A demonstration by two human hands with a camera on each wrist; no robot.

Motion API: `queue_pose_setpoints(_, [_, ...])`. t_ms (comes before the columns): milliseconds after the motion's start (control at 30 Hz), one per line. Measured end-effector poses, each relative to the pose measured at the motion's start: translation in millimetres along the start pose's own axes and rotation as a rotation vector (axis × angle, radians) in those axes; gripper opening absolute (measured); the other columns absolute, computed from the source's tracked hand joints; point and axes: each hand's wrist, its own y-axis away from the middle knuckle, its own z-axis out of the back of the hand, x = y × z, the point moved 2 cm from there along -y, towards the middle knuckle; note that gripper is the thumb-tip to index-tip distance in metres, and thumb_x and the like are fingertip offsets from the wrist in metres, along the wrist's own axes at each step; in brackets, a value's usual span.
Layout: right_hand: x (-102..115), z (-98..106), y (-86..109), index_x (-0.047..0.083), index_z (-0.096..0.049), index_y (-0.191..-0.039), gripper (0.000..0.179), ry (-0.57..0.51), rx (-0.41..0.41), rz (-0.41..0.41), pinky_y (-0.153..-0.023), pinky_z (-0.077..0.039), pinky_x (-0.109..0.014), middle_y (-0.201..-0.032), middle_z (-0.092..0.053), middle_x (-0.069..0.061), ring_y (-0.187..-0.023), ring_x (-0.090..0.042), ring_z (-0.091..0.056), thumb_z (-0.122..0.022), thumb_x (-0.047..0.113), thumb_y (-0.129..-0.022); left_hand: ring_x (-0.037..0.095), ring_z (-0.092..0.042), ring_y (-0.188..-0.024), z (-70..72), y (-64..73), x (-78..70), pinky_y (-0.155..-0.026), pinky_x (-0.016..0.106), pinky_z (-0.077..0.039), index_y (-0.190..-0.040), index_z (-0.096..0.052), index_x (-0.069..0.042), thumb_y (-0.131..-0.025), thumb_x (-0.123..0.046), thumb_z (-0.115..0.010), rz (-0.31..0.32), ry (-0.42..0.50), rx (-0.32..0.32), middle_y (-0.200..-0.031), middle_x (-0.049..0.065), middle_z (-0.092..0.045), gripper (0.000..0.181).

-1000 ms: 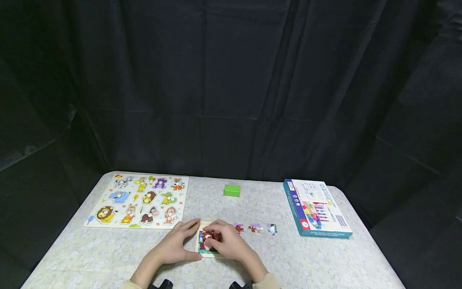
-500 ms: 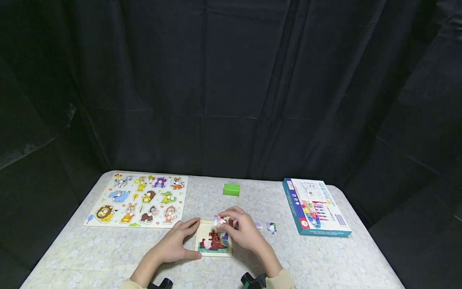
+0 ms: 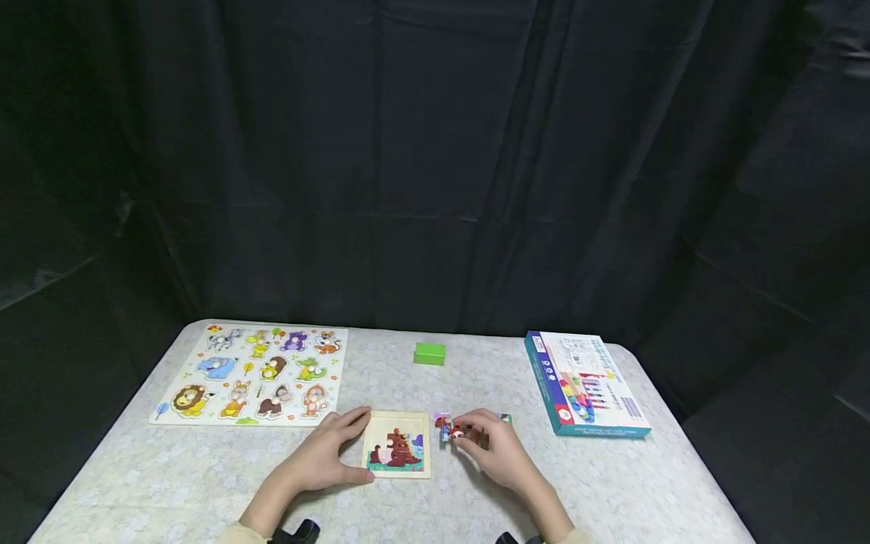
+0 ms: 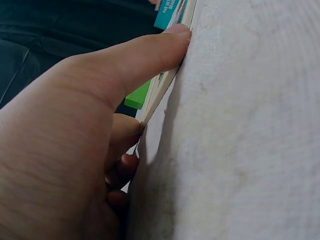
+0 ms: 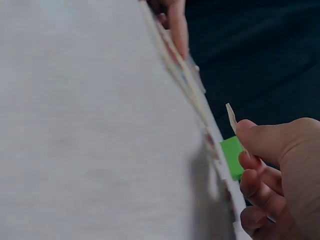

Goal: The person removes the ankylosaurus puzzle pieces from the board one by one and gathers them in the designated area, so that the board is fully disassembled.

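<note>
In the head view a small wooden jigsaw tray (image 3: 426, 453) lies on the table, its lower part filled with a brown animal picture and bare wood showing above. My left hand (image 3: 319, 455) holds the tray's left side, thumb (image 4: 165, 47) at the near corner and index finger at the far one. Just right of the tray, my right hand (image 3: 496, 451) pinches a jigsaw piece (image 3: 445, 433), tilted up off the table. The right wrist view shows this piece (image 5: 231, 117) edge-on between thumb and fingers. A loose reddish piece (image 3: 442, 416) lies behind it; another piece (image 3: 506, 418) is partly hidden by the hand.
A large animal puzzle board (image 3: 254, 378) lies at the left. A green block (image 3: 430, 353) stands beyond the tray. On the right is a flat boxed toy set (image 3: 587, 385). Dark cloth (image 3: 421, 166) hangs behind the table (image 3: 381, 521).
My right hand has lifted a piece off the tray and carried it right, to beside the loose pieces. The left hand keeps its place at the tray. The head view has shifted slightly.
</note>
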Motion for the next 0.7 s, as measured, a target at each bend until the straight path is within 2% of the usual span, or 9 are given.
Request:
queue_pose_setpoints(200, [-4,-10,9.8,0.011,-0.079,-0.111,0.020,-0.006,0.005,0.018,-0.070,-0.051,-0.023,-0.107,-0.071,0.002,-0.083,-0.005,-0.058,-0.083,0.017,-0.092,0.021,-0.048,-0.126,-0.4,0.0,-0.2,-0.112,0.055,-0.044,-0.157,-0.050,-0.002,-0.076,-0.053,-0.092,-0.003,0.003,0.001,-0.168,0.008,-0.043,0.105])
queue_pose_setpoints(500, [-8,-18,14.4,0.013,-0.080,-0.108,0.019,-0.055,0.011,0.057,-0.069,-0.051,-0.024,-0.110,-0.074,0.001,-0.080,-0.005,-0.056,-0.086,0.017,-0.090,0.021,-0.048,-0.126,-0.4,-0.5,1.0,-0.112,0.054,-0.044,-0.156,-0.051,-0.002,-0.075,-0.054,-0.091,-0.010,0.000,-0.006,-0.167,0.008,-0.044,0.104])
queue_pose_setpoints(700, [-8,-19,14.5,0.015,-0.080,-0.108,0.019,-0.017,0.005,0.093,-0.070,-0.050,-0.023,-0.111,-0.074,0.002,-0.081,-0.006,-0.056,-0.086,0.016,-0.090,0.022,-0.049,-0.126,-0.8,-0.8,0.7,-0.112,0.055,-0.044,-0.156,-0.051,-0.001,-0.076,-0.053,-0.091,-0.021,-0.008,-0.012,-0.167,0.009,-0.045,0.104])
